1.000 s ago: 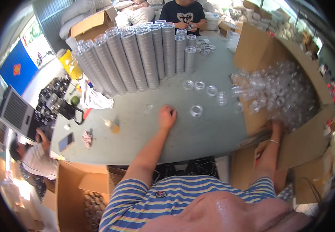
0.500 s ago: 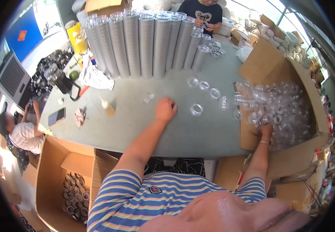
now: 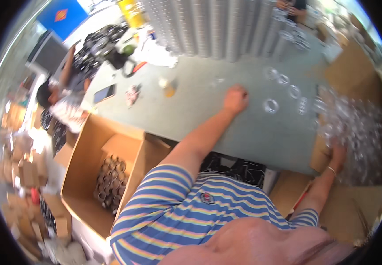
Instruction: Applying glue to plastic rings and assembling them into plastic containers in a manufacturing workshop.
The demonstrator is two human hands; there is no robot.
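My left hand (image 3: 236, 100) rests on the grey-green table (image 3: 244, 137), its fingers curled closed; whatever might be inside is hidden. Just right of it lies a clear plastic ring (image 3: 270, 106), apart from the hand. Several similar rings (image 3: 294, 92) form a loose line farther right. My right hand (image 3: 338, 157) reaches over the near side of a cardboard box (image 3: 354, 66) holding a heap of clear plastic rings (image 3: 354, 119). Its fingers are blurred and partly hidden against the heap.
Tall stacks of grey rings (image 3: 217, 31) stand at the back. On the left lie a phone (image 3: 105, 93), a crumpled cloth (image 3: 131, 95) and a small bottle (image 3: 168, 87). An open carton (image 3: 74, 176) with dark rings stands below left. Another person (image 3: 63, 104) is beyond it.
The whole view has swung left, so everything sits farther right in the picture. My hands keep about the same places on the table and at the box. The person at left has an arm raised.
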